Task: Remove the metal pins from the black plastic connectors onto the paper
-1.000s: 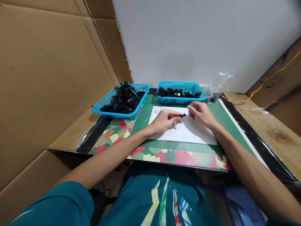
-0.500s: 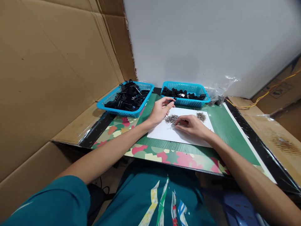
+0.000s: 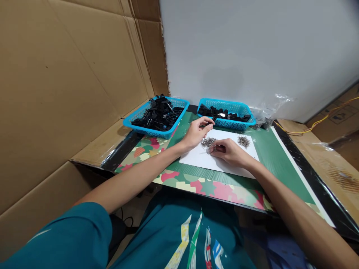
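Observation:
My left hand [image 3: 196,133] is closed, its fingertips pinched on a small black plastic part [image 3: 209,124] just in front of the right basket. My right hand [image 3: 230,151] rests low over a white sheet [image 3: 193,158], thumb and fingers pinched together. A thin, light, metal-looking sliver [image 3: 214,145] shows at its fingertips, too fine to name. Beside those fingertips lies a pile of tiny metal pieces [image 3: 206,142], partly covered by the hand. A second, smaller metal pile [image 3: 244,141] sits on the sheet's right side.
Black plastic parts [image 3: 159,116] fill a blue basket [image 3: 157,133] at the left. Another blue basket [image 3: 227,123] with black parts stands at the back. Right of it are clear plastic bags [image 3: 263,118]. Cardboard [image 3: 84,67] walls the left; a yellow cable [image 3: 316,125] runs at right.
The whole view has shifted slightly, so everything appears a little further right. Both hands keep nearly the same pose, the left still pinching the black part and the right still at the metal pile.

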`<action>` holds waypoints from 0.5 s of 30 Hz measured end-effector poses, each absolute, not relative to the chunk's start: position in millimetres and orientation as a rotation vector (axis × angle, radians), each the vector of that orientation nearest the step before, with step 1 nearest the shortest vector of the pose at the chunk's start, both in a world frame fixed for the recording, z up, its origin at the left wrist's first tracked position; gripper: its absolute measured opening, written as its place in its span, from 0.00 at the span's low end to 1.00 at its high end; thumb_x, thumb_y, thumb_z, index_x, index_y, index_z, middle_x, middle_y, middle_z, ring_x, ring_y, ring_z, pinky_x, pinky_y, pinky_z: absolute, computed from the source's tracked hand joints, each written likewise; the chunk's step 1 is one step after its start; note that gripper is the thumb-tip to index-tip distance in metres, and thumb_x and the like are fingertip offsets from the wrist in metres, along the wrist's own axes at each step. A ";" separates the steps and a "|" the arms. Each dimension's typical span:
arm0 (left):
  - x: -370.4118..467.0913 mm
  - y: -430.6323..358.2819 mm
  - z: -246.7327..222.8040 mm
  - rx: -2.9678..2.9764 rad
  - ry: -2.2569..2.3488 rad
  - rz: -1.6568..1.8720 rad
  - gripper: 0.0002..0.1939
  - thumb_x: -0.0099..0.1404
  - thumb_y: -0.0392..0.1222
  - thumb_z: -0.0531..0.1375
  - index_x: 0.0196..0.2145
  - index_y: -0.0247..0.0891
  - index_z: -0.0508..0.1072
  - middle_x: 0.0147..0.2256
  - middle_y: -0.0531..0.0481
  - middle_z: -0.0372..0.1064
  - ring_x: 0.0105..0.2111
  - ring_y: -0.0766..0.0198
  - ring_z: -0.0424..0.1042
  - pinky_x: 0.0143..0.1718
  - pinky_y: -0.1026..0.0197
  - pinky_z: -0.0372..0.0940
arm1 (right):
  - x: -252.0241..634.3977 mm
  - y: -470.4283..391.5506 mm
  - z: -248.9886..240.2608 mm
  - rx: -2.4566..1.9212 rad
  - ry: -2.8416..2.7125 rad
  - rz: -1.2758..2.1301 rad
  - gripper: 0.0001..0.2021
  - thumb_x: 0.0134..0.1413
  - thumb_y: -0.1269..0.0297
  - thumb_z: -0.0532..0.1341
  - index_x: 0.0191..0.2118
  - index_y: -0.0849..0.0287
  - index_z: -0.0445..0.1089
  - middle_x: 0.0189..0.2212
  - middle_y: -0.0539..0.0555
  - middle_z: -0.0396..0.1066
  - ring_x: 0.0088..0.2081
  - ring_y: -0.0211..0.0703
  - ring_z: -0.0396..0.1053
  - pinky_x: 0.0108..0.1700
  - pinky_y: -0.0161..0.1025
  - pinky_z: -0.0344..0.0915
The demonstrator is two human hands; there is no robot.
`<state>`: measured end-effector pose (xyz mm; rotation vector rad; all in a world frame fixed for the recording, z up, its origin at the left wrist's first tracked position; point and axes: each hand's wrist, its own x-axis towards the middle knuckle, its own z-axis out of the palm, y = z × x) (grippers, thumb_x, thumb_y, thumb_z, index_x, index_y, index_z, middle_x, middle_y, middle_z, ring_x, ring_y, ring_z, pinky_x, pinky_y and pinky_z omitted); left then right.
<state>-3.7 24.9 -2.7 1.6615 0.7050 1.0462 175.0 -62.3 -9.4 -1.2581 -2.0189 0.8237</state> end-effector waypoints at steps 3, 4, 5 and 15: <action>-4.3 23.4 -0.6 1.687 0.695 1.007 0.07 0.69 0.42 0.63 0.42 0.37 0.74 0.36 0.51 0.69 0.24 0.73 0.60 0.25 0.66 0.56 | 181.4 -63.8 -6.0 -1.212 -1.999 0.893 0.08 0.62 0.61 0.64 0.34 0.59 0.76 0.29 0.51 0.73 0.29 0.40 0.63 0.33 0.37 0.60; -4.6 22.3 0.6 1.674 0.685 0.962 0.07 0.68 0.42 0.62 0.41 0.37 0.73 0.34 0.52 0.68 0.23 0.73 0.59 0.24 0.66 0.54 | 183.9 -64.3 -4.8 -1.185 -1.967 0.907 0.09 0.63 0.59 0.65 0.35 0.59 0.75 0.29 0.51 0.72 0.30 0.40 0.63 0.33 0.38 0.60; -4.9 21.0 1.9 1.646 0.667 0.896 0.06 0.68 0.42 0.62 0.40 0.37 0.72 0.32 0.54 0.66 0.22 0.73 0.58 0.22 0.66 0.52 | 186.2 -64.7 -3.7 -1.157 -1.922 0.916 0.10 0.63 0.57 0.65 0.35 0.58 0.74 0.30 0.51 0.72 0.30 0.40 0.63 0.34 0.38 0.60; -6.5 7.7 12.5 1.491 0.457 0.421 0.21 0.71 0.61 0.61 0.38 0.39 0.67 0.25 0.59 0.54 0.19 0.73 0.50 0.20 0.66 0.44 | 194.1 -69.6 2.6 -1.064 -1.628 0.639 0.10 0.61 0.53 0.69 0.36 0.54 0.76 0.32 0.53 0.73 0.33 0.45 0.67 0.38 0.45 0.66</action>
